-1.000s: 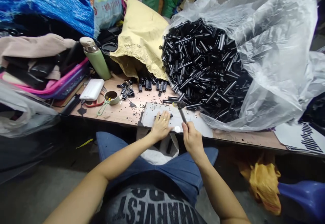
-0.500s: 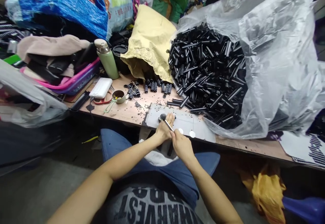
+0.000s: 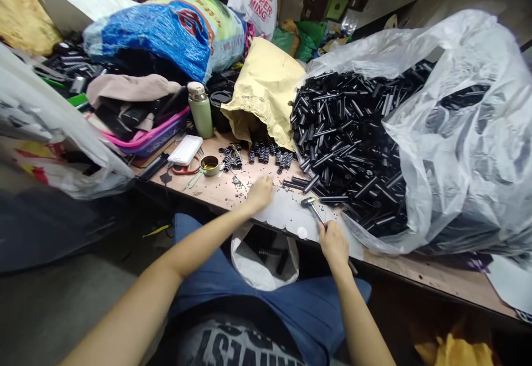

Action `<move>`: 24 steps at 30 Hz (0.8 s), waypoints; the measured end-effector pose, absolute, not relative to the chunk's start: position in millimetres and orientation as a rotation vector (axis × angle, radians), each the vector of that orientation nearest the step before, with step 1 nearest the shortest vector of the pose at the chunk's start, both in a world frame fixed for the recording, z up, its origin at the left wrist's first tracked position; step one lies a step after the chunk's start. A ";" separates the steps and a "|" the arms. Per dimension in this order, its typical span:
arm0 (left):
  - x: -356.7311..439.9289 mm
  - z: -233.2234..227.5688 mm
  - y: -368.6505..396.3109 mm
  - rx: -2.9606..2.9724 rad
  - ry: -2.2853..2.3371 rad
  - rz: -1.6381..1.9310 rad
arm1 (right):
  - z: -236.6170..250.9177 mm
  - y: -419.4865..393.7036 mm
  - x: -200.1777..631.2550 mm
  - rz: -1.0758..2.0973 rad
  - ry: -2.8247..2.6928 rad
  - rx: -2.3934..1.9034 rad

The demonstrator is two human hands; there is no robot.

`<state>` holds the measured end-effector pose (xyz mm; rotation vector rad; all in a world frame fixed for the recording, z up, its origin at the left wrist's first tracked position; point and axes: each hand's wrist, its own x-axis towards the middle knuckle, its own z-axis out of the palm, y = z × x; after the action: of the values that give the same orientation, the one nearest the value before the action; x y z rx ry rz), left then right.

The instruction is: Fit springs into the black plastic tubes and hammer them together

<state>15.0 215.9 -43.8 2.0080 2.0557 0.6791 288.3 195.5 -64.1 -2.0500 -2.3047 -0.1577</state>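
My right hand is wrapped round the handle of a small hammer, its metal head raised toward the far right part of the pale plate at the table edge. My left hand is closed at the plate's left end, near small dark bits scattered on the wood. Whatever its fingers hold, if anything, is hidden. Past the plate, ribbed black pieces lie by the mouth of a yellow sack. Smooth black tubes spill from a clear plastic bag at the right.
A round tin, red-handled scissors, a white box and a green flask stand left of the hands. Farther left is a pink and purple basket. Below the table edge, an open white bag holds black pieces.
My hands have moved apart: the left toward the back left, the right with the hammer to the right. The black piece under the hammer no longer shows there. The view has shifted.
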 end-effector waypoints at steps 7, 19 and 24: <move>-65.8 -35.3 330.2 1.443 2.477 0.592 | -71.9 196.6 286.9 -0.228 -2.277 -1.811; -38.8 -40.3 276.0 1.808 2.263 0.550 | -37.5 266.3 199.5 0.183 -2.443 -1.580; -8.5 -60.5 208.2 2.091 2.049 0.551 | -41.3 304.1 178.1 0.408 -2.363 -1.643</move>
<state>-8.5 208.2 -60.5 2.0910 2.0488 0.5505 178.1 304.1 -41.3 -1.6427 -2.3626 0.4079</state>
